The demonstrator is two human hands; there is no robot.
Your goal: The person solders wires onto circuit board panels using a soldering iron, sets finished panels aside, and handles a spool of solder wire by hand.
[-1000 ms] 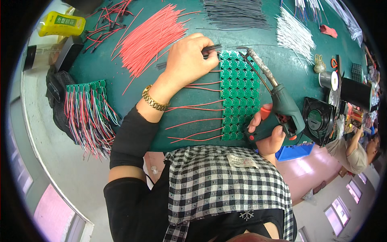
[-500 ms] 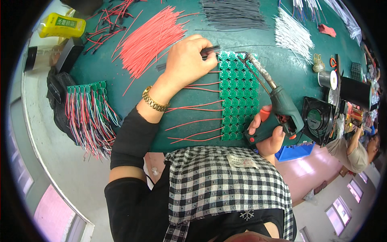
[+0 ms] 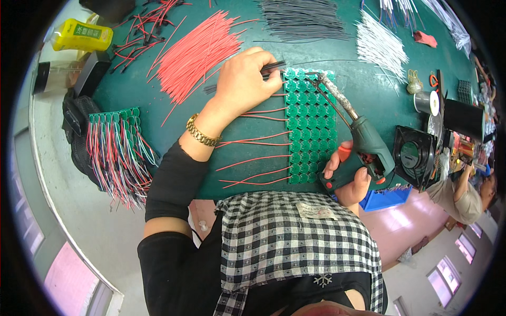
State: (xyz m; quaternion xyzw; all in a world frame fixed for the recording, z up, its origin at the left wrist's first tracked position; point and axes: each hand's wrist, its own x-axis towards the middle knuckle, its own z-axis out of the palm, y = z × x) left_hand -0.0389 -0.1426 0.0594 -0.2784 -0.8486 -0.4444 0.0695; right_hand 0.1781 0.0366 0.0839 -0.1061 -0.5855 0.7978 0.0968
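My left hand point(image 3: 245, 79) pinches a small bundle of black wires point(image 3: 273, 66) at the far left corner of a green circuit board panel point(image 3: 311, 124). The panel is made of rows of small round boards. Several red wires point(image 3: 258, 140) run leftward from its left edge. A dark green soldering gun point(image 3: 373, 145) is gripped in my right hand point(image 3: 348, 181), fingers around its handle. Its bent tip reaches over the panel's far rows, near the ends of the black wires. Whether the tip touches a board I cannot tell.
Beyond lie piles of red wires point(image 3: 197, 55), black wires point(image 3: 303, 20) and white wires point(image 3: 380, 45). Finished-looking wired boards point(image 3: 118, 152) hang at the left edge. A solder spool point(image 3: 426, 103) and a fan point(image 3: 415, 156) stand right. Another person point(image 3: 461, 195) sits far right.
The soldering gun's tip has shifted slightly left and toward me over the panel. My left hand keeps its hold on the black wires, almost unmoved.
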